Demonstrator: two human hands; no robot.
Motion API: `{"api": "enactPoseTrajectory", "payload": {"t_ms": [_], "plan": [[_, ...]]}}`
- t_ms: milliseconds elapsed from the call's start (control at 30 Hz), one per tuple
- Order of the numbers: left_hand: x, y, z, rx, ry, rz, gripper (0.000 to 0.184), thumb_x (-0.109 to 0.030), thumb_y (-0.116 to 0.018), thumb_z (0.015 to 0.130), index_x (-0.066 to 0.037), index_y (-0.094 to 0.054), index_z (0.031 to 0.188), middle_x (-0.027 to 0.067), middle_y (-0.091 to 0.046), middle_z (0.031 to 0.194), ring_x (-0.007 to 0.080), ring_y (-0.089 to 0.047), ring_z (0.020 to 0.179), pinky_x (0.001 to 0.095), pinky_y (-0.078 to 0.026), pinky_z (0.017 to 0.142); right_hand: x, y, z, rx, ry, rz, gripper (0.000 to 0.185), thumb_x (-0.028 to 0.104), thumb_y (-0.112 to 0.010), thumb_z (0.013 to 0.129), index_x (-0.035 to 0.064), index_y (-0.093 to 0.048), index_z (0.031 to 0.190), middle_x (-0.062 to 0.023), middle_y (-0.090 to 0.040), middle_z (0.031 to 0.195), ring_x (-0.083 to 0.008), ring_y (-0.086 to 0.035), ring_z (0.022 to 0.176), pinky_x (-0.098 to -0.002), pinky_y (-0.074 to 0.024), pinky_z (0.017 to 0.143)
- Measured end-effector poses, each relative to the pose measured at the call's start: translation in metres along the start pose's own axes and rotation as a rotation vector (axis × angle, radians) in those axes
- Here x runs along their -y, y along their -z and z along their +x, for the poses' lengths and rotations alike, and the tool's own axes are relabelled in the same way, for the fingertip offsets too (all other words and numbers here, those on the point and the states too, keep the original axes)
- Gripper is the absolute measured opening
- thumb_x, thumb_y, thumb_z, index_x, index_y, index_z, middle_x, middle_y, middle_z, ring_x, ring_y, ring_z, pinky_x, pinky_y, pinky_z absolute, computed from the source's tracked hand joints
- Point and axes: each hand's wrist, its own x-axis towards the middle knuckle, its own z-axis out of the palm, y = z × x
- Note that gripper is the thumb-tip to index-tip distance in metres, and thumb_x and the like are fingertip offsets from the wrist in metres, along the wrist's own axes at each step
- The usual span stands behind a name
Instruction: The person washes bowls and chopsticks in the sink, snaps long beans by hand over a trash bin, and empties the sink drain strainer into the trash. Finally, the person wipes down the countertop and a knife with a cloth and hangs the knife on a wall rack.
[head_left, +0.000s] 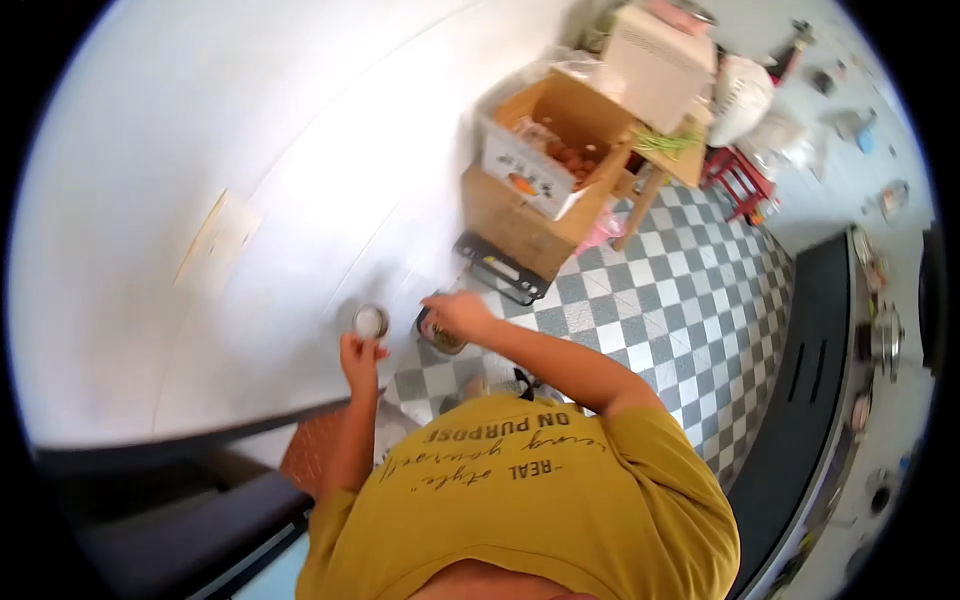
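Note:
My left hand [360, 362] is closed, its fingertips pinching the near edge of a small round lid [370, 321]. The lid has a pale middle and a darker rim, and it is held up near the white wall. To the right of it, my right hand [458, 315] is closed over the top of a jar [441, 338]. Dark and greenish contents show through the jar's side. My fingers cover its mouth, so I cannot tell how they sit on the rim. The jar and the lid are apart.
A cardboard box [505, 225] stands ahead by the wall, with an open carton [525, 165] of round brown items on top. A red stool [738, 182] is farther right. A dark-fronted counter [800, 370] runs along the right, over a checkered floor [655, 300].

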Motion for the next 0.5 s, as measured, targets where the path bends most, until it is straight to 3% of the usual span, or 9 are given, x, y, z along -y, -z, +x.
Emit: {"api": "enactPoseTrajectory", "payload": {"t_ms": [67, 100, 167, 200, 233, 333, 400, 467, 500], "plan": [[0.024, 0.018, -0.004, -0.048, 0.049, -0.021, 0.014, -0.002, -0.053, 0.084, -0.005, -0.040, 0.085, 0.0065, -0.050, 0.074, 0.0147, -0.056, 0.057, 0.0295, -0.053, 0.051, -0.003, -0.014, 0.004, 0.126, -0.040, -0.091, 0.027, 0.020, -0.059, 0.075, 0.0138, -0.063, 0.101, -0.0112, -0.063, 0.089, -0.0296, -0.061, 0.079, -0.0393, -0.0490, 0.068], [0.029, 0.021, -0.004, -0.083, 0.055, -0.022, 0.012, -0.002, -0.053, 0.084, -0.005, -0.041, 0.086, 0.0072, -0.050, 0.073, 0.0148, -0.055, 0.056, 0.0293, -0.053, 0.050, -0.014, -0.037, 0.005, -0.018, 0.035, 0.004, 0.030, 0.013, -0.056, 0.076, 0.0154, -0.062, 0.105, -0.0127, -0.064, 0.087, -0.0306, -0.061, 0.083, -0.0399, -0.0492, 0.069], [0.029, 0.021, -0.008, -0.100, 0.046, -0.003, 0.012, -0.002, -0.051, 0.085, -0.004, -0.040, 0.088, 0.0075, -0.050, 0.074, 0.0147, -0.053, 0.054, 0.0290, -0.051, 0.047, -0.011, -0.050, 0.014, 0.189, 0.058, -0.005, 0.062, -0.004, -0.050, 0.073, 0.0221, -0.045, 0.129, -0.0131, -0.051, 0.122, -0.0322, -0.061, 0.086, -0.0419, -0.0507, 0.071], [0.033, 0.023, -0.006, -0.103, 0.062, -0.016, 0.012, -0.001, -0.050, 0.086, -0.004, -0.038, 0.088, 0.0077, -0.050, 0.074, 0.0146, -0.052, 0.055, 0.0285, -0.051, 0.049, 0.006, -0.032, 0.006, 0.242, -0.002, -0.026, 0.071, -0.003, -0.054, 0.072, 0.0251, -0.038, 0.135, -0.0129, -0.043, 0.129, -0.0314, -0.060, 0.090, -0.0426, -0.0512, 0.071], [0.026, 0.016, -0.008, -0.095, 0.076, -0.004, 0.012, -0.001, -0.049, 0.086, -0.005, -0.038, 0.087, 0.0077, -0.050, 0.074, 0.0145, -0.052, 0.055, 0.0280, -0.051, 0.050, 0.003, -0.037, -0.002, 0.089, 0.072, 0.004, 0.067, -0.003, -0.055, 0.072, 0.0236, -0.040, 0.132, -0.0133, -0.044, 0.126, -0.0317, -0.060, 0.091, -0.0416, -0.0509, 0.071], [-0.005, -0.015, -0.019, -0.081, 0.102, 0.046, 0.011, -0.002, -0.046, 0.088, -0.006, -0.036, 0.086, 0.0076, -0.050, 0.075, 0.0145, -0.052, 0.058, 0.0267, -0.050, 0.054, -0.014, -0.040, 0.000, 0.105, 0.053, 0.055, 0.050, -0.003, -0.055, 0.072, 0.0153, -0.052, 0.118, -0.0132, -0.050, 0.116, -0.0320, -0.058, 0.091, -0.0377, -0.0493, 0.074], [-0.005, -0.033, -0.017, -0.015, 0.073, 0.102, 0.010, -0.002, -0.045, 0.088, -0.006, -0.036, 0.086, 0.0075, -0.050, 0.074, 0.0144, -0.052, 0.058, 0.0263, -0.050, 0.054, -0.033, -0.027, -0.016, -0.099, 0.068, 0.240, 0.030, 0.000, -0.059, 0.069, 0.0097, -0.060, 0.098, -0.0134, -0.056, 0.101, -0.0325, -0.057, 0.085, -0.0399, -0.0473, 0.072], [-0.004, -0.067, -0.021, 0.084, 0.047, 0.092, 0.010, -0.001, -0.046, 0.087, -0.006, -0.036, 0.086, 0.0075, -0.050, 0.073, 0.0143, -0.052, 0.058, 0.0263, -0.049, 0.054, -0.049, -0.009, -0.047, -0.533, 0.180, 0.305, 0.018, 0.006, -0.062, 0.069, 0.0080, -0.063, 0.087, -0.0102, -0.060, 0.088, -0.0286, -0.058, 0.083, -0.0380, -0.0476, 0.071], [-0.009, -0.094, -0.027, 0.167, 0.053, 0.077, 0.011, -0.001, -0.046, 0.087, -0.006, -0.036, 0.086, 0.0076, -0.050, 0.073, 0.0143, -0.052, 0.058, 0.0263, -0.049, 0.054, -0.055, 0.017, -0.070, -0.488, 0.024, 0.331, 0.015, 0.009, -0.065, 0.069, 0.0066, -0.062, 0.084, -0.0098, -0.060, 0.084, -0.0266, -0.059, 0.081, -0.0358, -0.0477, 0.069]]}}
